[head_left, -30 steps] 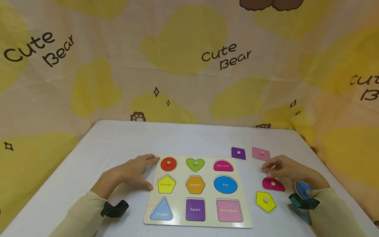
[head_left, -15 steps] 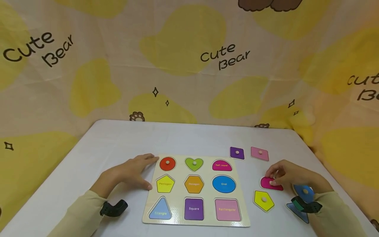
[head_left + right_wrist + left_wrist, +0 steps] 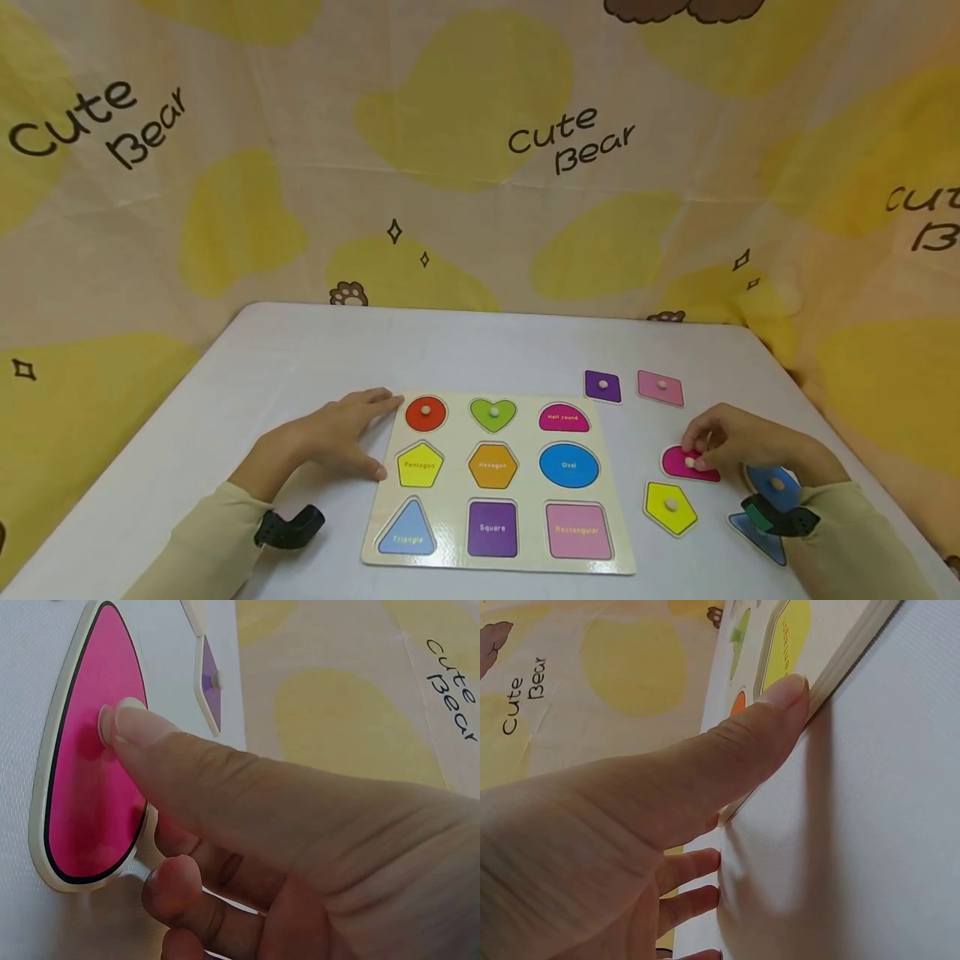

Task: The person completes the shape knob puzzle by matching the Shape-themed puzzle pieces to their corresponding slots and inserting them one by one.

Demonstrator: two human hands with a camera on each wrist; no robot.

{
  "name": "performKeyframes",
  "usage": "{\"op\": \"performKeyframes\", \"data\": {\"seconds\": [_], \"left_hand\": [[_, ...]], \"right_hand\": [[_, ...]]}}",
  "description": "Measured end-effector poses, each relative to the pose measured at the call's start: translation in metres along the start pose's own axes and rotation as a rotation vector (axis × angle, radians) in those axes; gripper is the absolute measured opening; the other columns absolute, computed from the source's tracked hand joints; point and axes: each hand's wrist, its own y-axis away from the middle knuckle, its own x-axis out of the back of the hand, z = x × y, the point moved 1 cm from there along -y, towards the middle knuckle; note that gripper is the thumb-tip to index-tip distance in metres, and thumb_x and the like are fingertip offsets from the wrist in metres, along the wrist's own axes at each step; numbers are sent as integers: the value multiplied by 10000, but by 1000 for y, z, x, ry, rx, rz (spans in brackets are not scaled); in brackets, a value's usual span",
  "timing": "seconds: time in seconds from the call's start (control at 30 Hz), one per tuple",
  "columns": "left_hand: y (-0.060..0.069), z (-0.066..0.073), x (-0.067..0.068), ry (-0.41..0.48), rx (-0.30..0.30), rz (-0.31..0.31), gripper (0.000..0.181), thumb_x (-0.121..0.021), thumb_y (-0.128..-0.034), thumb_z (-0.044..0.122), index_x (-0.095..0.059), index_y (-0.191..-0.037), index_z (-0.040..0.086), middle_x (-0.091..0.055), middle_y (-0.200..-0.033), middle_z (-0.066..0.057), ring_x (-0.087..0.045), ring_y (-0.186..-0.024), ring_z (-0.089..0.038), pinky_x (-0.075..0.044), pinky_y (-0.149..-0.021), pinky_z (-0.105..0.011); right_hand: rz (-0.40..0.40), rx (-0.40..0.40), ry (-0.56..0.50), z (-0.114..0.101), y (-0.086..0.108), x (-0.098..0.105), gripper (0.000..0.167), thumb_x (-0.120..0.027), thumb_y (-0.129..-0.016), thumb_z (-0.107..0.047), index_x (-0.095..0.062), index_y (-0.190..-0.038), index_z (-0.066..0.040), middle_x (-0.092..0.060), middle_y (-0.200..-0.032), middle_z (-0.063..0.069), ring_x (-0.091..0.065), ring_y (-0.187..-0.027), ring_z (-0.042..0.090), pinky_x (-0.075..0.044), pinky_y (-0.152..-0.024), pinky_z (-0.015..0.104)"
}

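Observation:
A magenta half-round puzzle piece (image 3: 678, 461) with a pale round knob lies near the right side of the table. My right hand (image 3: 738, 440) curls over it, thumb at the knob (image 3: 106, 725) and the other fingers bent near the piece's edge, as the right wrist view shows. My left hand (image 3: 327, 437) rests against the left edge of the cream puzzle board (image 3: 457, 508), fingers spread and thumb (image 3: 784, 694) touching that edge. In the board sit a red circle (image 3: 420, 418) and a green heart (image 3: 483, 408); its other printed shapes show.
Behind my right hand lie a purple square piece (image 3: 595, 390) and a pink rectangle piece (image 3: 649, 388). Nearer is a yellow pentagon piece (image 3: 673, 518). A blue oval piece (image 3: 768, 479) and a blue triangle piece (image 3: 757, 542) are partly under my right wrist.
My right hand has come down onto the half-round piece, its thumb reaching the knob by half a second ago. The left hand has stayed at the board.

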Motion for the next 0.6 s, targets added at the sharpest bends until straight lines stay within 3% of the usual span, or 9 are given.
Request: {"op": "performKeyframes", "data": {"seconds": [0.6], "left_hand": [[0,1,2,-5,1,12,1023,-898,-698,450,-405,-1560,203,-377,-1617,-135,-356,-1476,-435,-367,-1123,-699]], "right_hand": [[-11,25,-17,1,-1,-1,131,-776,-875,-129,-723,-946,-33,-592,-786,34,-523,-722,116,-468,-611,194]]}}
